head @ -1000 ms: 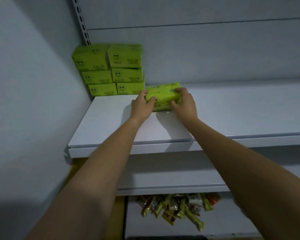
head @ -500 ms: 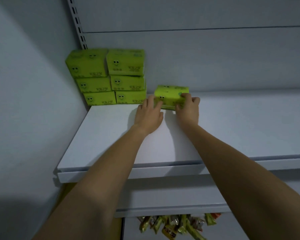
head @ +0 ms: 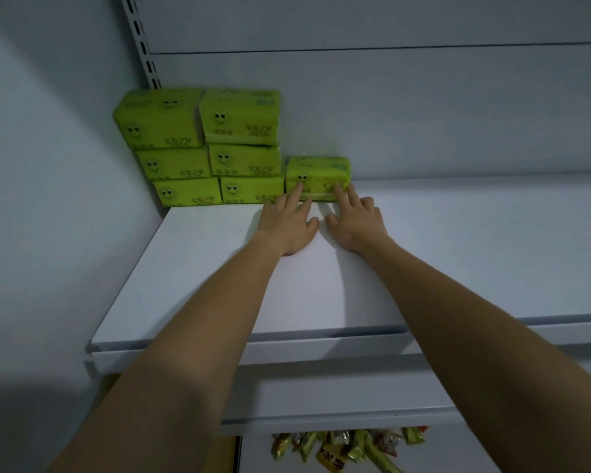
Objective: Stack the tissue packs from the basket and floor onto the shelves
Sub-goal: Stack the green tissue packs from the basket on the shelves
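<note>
Left hand (head: 287,227): palm down on the shelf (head: 219,285), fingers straight and spread. The fingertips touch the front face of the lone tissue pack (head: 318,172), and nothing is gripped.
Right hand (head: 355,223): palm down too, fingers straight, one fingertip against the pack's front near its right end.
Hands counted: two, side by side, thumbs close together.
Tissue packs counted: seven green ones that I can see — six in the stack (head: 212,148), one alone.
Stack position: two columns of three, in the shelf's back left corner.
Pack position: at the back of the shelf, just right of the stack's bottom row and directly ahead of both hands' fingertips.
Snack packets (head: 342,448): a bunch low down, under the lower shelf (head: 321,418) — too jumbled for me to count.
</note>
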Motion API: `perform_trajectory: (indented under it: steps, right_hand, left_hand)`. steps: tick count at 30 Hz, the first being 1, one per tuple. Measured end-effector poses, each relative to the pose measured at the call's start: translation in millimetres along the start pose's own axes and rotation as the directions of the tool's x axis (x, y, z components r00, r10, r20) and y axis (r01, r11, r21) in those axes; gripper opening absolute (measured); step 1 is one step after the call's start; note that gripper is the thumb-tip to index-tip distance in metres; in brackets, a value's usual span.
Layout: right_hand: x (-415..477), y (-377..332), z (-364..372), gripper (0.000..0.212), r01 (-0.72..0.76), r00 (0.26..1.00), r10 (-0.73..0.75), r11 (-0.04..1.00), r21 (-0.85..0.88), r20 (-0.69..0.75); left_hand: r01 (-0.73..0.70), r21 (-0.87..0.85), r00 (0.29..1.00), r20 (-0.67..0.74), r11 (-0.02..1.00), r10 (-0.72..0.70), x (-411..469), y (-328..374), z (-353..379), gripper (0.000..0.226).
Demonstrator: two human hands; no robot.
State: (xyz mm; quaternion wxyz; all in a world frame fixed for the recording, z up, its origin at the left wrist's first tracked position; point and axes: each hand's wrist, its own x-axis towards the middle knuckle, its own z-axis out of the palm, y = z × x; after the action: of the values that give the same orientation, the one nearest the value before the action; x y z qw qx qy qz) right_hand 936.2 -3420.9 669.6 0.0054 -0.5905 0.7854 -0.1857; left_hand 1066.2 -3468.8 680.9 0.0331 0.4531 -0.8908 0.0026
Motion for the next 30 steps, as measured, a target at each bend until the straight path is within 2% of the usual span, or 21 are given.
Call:
perform_trajectory:
  steps: [4,9,12,15,19,22,25,30]
  right_hand:
    - [1.9,0.4,-0.6,0.062,-0.019,1.0,0.02,0.998,-0.057,0.011]
    - [7.8,10.5,-17.7,0.062,0.056,0.99,-0.042,0.993,-0.101,0.136]
    - [-20.0,8.1,-25.7,0.057,0.103,0.992,-0.096,0.99,-0.097,0.08]
    - [-64.2,4.5,-33.3,0.053,0.236,0.971,-0.235,0.972,-0.001,0.046]
    - [-142.3,2.8,-45.5,0.05,0.346,0.937,-0.347,0.915,0.207,-0.032]
    - [-210.3,12.1,-48.5,0.049,0.382,0.924,-0.376,0.889,0.251,-0.075]
    - [-275.9,29.4,-35.9,0.051,0.387,0.922,-0.371,0.878,0.281,-0.108]
    - [-369.1,66.8,21.8,0.051,0.352,0.932,-0.359,0.875,0.332,-0.042]
  left_hand:
    - [0.019,-0.079,1.0,0.0,0.997,-0.019,-6.2,2.8,0.4,0.055]
    - [0.016,-0.037,0.999,-0.032,0.999,-0.017,-25.7,-5.4,-4.3,0.056]
    - [-0.009,-0.067,0.997,-0.074,0.998,0.004,-48.4,-2.9,-8.8,0.054]
    - [-0.063,-0.215,0.988,-0.154,0.975,0.029,-81.4,11.6,-11.1,0.051]
    - [-0.049,-0.525,0.964,-0.247,0.85,-0.096,-138.6,40.1,-4.6,0.048]
    - [-0.06,-0.535,0.928,-0.342,0.843,-0.151,-193.8,62.9,13.6,0.046]
    - [-0.078,-0.505,0.91,-0.389,0.86,-0.145,-253.5,87.8,42.9,0.051]
    - [0.002,-0.531,0.94,-0.288,0.848,-0.183,-327.1,128.8,115.7,0.052]
